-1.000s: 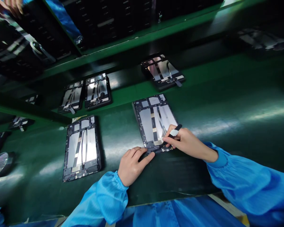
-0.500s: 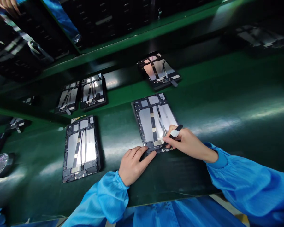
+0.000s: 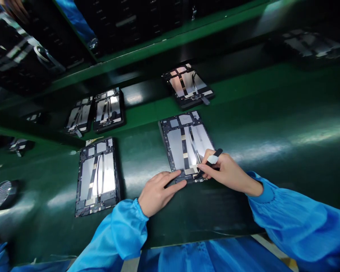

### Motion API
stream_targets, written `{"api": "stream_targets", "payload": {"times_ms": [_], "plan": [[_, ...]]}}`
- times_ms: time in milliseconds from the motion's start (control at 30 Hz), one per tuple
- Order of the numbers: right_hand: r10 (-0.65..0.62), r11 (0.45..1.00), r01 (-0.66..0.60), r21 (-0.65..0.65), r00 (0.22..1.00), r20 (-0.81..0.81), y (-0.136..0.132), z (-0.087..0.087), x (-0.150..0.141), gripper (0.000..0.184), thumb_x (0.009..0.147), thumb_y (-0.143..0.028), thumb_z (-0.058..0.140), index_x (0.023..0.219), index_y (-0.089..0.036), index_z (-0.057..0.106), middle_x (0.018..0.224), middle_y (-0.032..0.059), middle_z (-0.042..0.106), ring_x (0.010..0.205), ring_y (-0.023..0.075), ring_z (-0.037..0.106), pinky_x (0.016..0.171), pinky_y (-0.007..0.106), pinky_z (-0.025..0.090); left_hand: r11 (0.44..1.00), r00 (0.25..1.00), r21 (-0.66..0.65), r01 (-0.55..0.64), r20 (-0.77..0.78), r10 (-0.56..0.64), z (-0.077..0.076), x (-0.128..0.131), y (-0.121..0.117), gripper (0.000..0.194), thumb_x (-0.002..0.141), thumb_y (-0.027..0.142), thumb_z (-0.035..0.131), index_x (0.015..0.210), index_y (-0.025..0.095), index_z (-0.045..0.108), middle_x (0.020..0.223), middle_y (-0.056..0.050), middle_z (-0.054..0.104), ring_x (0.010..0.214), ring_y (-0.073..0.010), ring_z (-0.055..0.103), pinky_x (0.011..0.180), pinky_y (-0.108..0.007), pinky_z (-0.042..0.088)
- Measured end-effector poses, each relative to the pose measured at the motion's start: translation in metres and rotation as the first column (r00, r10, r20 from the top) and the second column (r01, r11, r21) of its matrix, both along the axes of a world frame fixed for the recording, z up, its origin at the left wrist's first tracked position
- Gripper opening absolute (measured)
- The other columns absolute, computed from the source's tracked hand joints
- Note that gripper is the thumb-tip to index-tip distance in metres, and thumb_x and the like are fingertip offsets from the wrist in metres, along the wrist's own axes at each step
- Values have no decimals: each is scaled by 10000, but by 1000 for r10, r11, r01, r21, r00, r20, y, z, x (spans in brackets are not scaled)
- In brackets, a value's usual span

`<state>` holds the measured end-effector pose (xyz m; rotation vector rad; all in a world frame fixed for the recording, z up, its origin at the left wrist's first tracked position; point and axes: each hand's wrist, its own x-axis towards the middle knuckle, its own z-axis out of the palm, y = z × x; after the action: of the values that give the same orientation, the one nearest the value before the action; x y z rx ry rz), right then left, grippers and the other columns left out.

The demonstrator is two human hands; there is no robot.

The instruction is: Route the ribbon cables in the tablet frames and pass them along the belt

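The left hand [image 3: 160, 194] has been flattened, open and gripping nothing, against the lower edge of the tablet housing [image 3: 185, 145] at centre; tweezers [image 3: 212, 160] are pinched in the right hand [image 3: 228, 173].

Near the right hand [image 3: 229, 175], the tip of the black pointed tool [image 3: 212, 159] is too small to see clearly, and far ahead of the hands, a dark panel [image 3: 311, 43] is blurred.
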<state>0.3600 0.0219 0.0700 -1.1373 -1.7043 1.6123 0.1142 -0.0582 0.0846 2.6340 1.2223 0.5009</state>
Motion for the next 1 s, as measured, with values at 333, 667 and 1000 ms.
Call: {"api": "stream_targets", "payload": {"times_ms": [333, 667, 1000], "plan": [[-109, 992, 90, -84, 960, -258, 11, -7, -17, 375, 851, -530, 648, 776, -185, 522, 738, 56, 684, 710, 196, 671, 679, 309, 527, 985, 997, 174, -20, -67, 32, 5, 6, -12, 278, 980, 336, 541, 1151, 134, 627, 1149, -75, 667, 1012, -187, 587, 837, -323, 459], [-115, 986, 132, 98, 980, -165, 19, 10, -37, 446, 848, -617, 593, 824, -175, 649, 843, 75, 697, 832, 214, 673, 778, 311, 540, 851, 808, 69, -521, -280, 518, -5, -37, 122, 377, 923, 229, 593, 1300, 236, 596, 1288, -68, 602, 1126, -256, 540, 916, -397, 415], [-501, 814, 464, 351, 865, 19, -9, -31, 41, 373, 907, -539, 537, 904, -205, 704, 823, 52, 732, 774, 188, 720, 690, 240, 578, 72, -16, -235, -969, 352, 936, -1, -131, 204, 389, 972, 180, 482, 1352, 99, 478, 1391, -166, 457, 1227, -257, 496, 1014, -465, 437]]}}
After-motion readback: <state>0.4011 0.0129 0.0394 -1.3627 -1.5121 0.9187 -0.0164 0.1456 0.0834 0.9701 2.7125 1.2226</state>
